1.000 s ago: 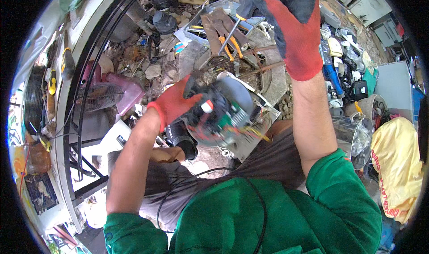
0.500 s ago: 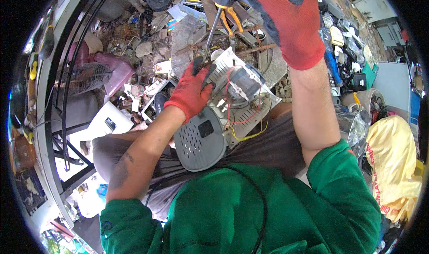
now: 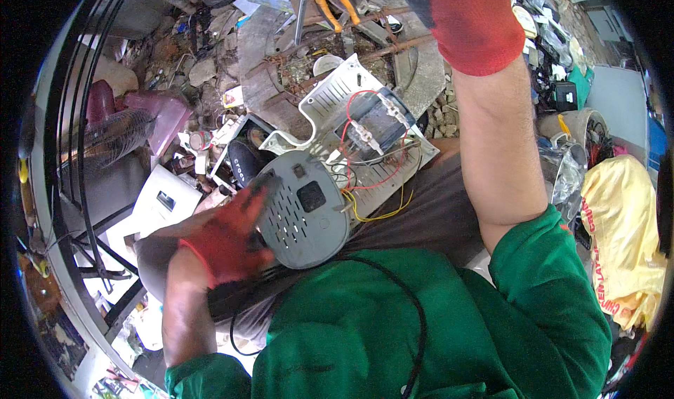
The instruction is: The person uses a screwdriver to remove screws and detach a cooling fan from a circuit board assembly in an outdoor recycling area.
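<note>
A grey oval plastic base with slots (image 3: 298, 223) lies over my lap, joined to a white slotted casing (image 3: 382, 188). On the casing sit a dark metal block (image 3: 372, 129) and pale connectors with red and yellow wires (image 3: 379, 216). My left hand (image 3: 235, 237), in a red glove with dark fingers, is at the left edge of the base; motion smears its fingers. My right hand (image 3: 481, 27), gloved alike, reaches up past the top edge, its fingers mostly out of view. Nearby lie orange-handled pliers (image 3: 326, 9) and a long metal rod (image 3: 302, 9).
Broken concrete and rusty bars (image 3: 281, 69) lie beyond the casing. A black shoe (image 3: 242, 160) and a white plastic panel (image 3: 165, 199) are at the left. At the right are a yellow sack (image 3: 621, 237) and a bucket (image 3: 579, 122) with cables.
My left hand has moved from the white casing down and left to the grey base's edge. My right hand has risen slightly. The base has turned slightly, and the view has shifted.
</note>
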A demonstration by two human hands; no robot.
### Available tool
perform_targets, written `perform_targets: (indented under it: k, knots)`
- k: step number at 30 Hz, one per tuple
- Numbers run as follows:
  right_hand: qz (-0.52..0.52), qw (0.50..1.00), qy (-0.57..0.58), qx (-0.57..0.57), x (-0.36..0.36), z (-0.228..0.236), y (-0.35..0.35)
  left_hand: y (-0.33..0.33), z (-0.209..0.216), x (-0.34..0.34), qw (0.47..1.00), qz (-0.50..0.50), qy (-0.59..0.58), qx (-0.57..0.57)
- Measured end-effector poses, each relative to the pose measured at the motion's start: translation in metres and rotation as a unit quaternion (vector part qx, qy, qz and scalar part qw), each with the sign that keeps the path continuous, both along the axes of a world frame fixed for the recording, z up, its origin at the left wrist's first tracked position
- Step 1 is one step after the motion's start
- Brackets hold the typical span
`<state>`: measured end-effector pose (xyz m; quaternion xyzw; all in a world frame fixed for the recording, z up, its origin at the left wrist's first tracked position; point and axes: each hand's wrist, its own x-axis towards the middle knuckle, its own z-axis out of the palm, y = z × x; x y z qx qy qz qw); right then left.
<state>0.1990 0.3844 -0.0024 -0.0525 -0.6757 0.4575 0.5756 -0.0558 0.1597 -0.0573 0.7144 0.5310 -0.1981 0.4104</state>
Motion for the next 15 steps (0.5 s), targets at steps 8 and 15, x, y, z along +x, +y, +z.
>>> perform_targets:
  k: [8,15]
  knots:
    - [0.003,0.999,-0.006,-0.034,-0.005,0.000,-0.013,-0.015,-0.042,-0.002,0.979,-0.118,0.132,0.103]
    - [-0.006,0.998,-0.001,-0.062,0.002,0.024,-0.032,0.000,-0.024,-0.022,0.960,0.074,-0.179,0.203]
